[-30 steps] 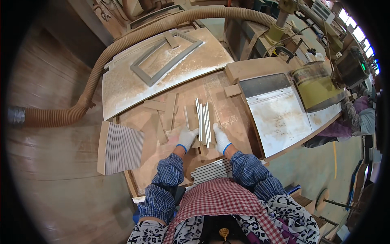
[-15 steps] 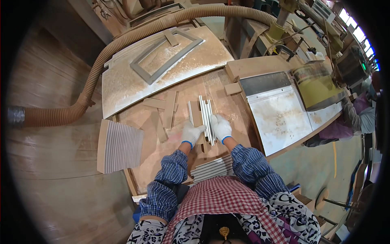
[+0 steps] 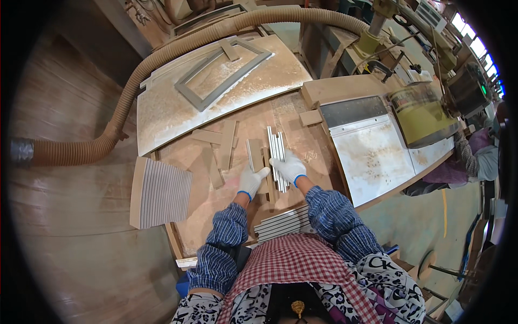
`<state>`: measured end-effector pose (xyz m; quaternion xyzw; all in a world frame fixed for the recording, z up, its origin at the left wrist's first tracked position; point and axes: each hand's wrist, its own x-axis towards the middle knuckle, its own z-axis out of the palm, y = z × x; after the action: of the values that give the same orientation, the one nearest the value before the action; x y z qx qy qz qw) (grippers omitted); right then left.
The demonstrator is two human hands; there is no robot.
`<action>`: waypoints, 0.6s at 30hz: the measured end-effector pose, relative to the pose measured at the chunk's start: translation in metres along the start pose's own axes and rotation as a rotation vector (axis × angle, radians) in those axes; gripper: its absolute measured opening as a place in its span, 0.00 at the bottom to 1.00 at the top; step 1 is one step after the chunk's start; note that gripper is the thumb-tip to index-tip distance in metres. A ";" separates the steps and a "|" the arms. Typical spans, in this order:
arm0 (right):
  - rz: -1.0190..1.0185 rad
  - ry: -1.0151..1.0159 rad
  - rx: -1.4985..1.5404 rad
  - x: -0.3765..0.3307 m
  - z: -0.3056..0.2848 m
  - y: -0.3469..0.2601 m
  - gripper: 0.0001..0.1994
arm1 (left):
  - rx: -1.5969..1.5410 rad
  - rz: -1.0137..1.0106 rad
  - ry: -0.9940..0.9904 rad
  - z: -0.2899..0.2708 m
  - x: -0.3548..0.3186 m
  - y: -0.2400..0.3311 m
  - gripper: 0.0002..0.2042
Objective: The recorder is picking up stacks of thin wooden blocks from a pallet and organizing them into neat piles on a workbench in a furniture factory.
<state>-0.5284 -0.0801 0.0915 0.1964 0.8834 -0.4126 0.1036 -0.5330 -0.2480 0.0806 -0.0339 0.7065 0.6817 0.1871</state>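
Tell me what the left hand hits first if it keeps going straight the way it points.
Probably the small wooden block just beyond the left hand; its fingers seem already to touch it, though depth is unclear.

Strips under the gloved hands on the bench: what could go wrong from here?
1. The right hand only presses on the loose bundle of pale strips, so it could fan out or slide.
2. The left hand is by a small wood piece among scattered offcuts; a sweep might knock them.
3. The stacked strips lie near the bench edge, close to the person's body, and might get nudged off.
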 end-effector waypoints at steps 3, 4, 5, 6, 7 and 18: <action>0.007 -0.102 0.063 -0.004 -0.014 -0.004 0.34 | 0.020 -0.072 0.115 -0.011 0.002 -0.009 0.17; 0.030 -0.077 0.040 0.000 -0.009 0.000 0.34 | 0.018 -0.071 0.119 -0.014 0.000 -0.013 0.17; 0.031 -0.076 0.041 0.000 -0.009 -0.003 0.34 | 0.002 -0.065 0.127 -0.014 -0.003 -0.011 0.18; 0.076 -0.030 -0.026 0.001 -0.007 -0.007 0.34 | -0.014 -0.059 0.134 -0.013 -0.006 -0.007 0.18; 0.121 0.018 -0.093 0.001 -0.005 -0.011 0.34 | -0.014 -0.060 0.132 -0.012 -0.004 -0.011 0.18; 0.085 -0.037 -0.126 -0.010 -0.041 -0.022 0.31 | 0.503 0.098 0.194 -0.012 0.008 -0.031 0.24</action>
<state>-0.5298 -0.0643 0.1366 0.2190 0.8965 -0.3549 0.1494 -0.5332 -0.2605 0.0484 -0.0174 0.8689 0.4868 0.0880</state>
